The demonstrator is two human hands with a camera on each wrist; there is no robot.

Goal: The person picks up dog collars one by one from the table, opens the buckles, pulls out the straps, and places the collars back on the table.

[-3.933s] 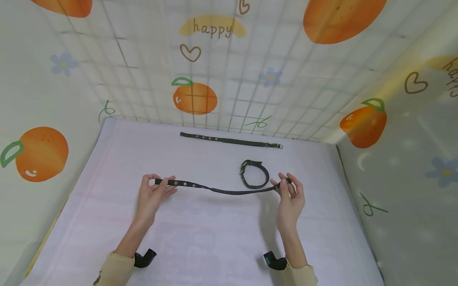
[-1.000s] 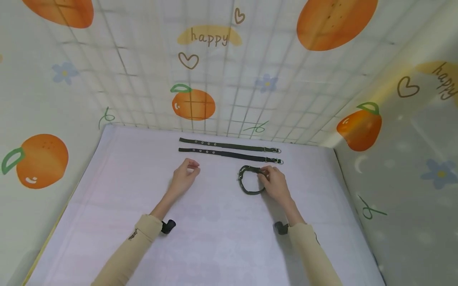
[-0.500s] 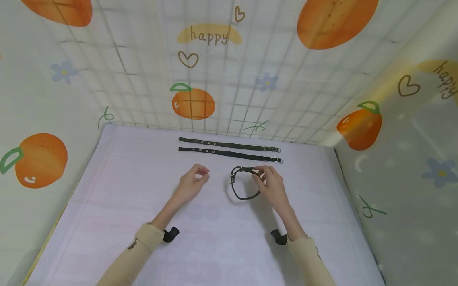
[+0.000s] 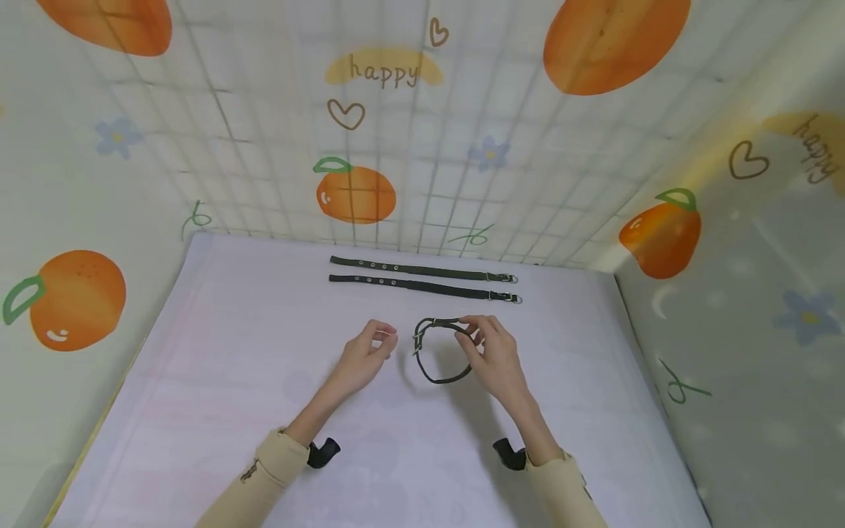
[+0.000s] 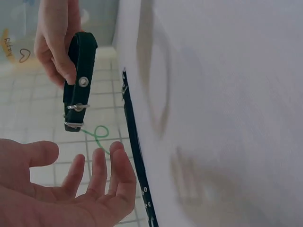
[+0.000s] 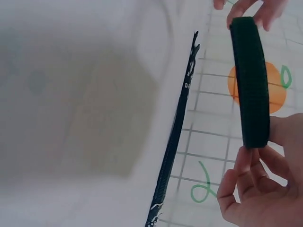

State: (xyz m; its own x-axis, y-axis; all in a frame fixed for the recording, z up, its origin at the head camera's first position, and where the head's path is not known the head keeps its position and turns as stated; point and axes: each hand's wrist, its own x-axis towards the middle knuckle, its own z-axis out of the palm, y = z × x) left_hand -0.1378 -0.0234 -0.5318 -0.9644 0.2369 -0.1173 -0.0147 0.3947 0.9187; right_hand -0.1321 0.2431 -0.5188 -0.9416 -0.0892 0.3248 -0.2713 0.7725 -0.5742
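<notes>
My right hand [image 4: 496,359] pinches a dark green collar [image 6: 251,82] between thumb and fingers, at its right side. The collar is buckled into a loop and held up over the table, its shadow falling below it. In the left wrist view, the buckle [image 5: 75,125] and a metal eyelet [image 5: 83,82] show on the strap, and the buckle side faces my left hand. My left hand [image 4: 361,359] hovers just left of the loop, fingers loosely bent and holding nothing.
Two more collars, a green one [image 4: 436,271] and a darker one [image 4: 436,288], lie straight and parallel at the back of the white-covered table [image 4: 218,381]. Behind them rises a grid wall [image 4: 436,191] under a fruit-print sheet.
The darker collar, earlier stretched between both hands, now lies beside the green one. My right hand has lifted the looped collar and brought it left and nearer; my left hand has moved toward it.
</notes>
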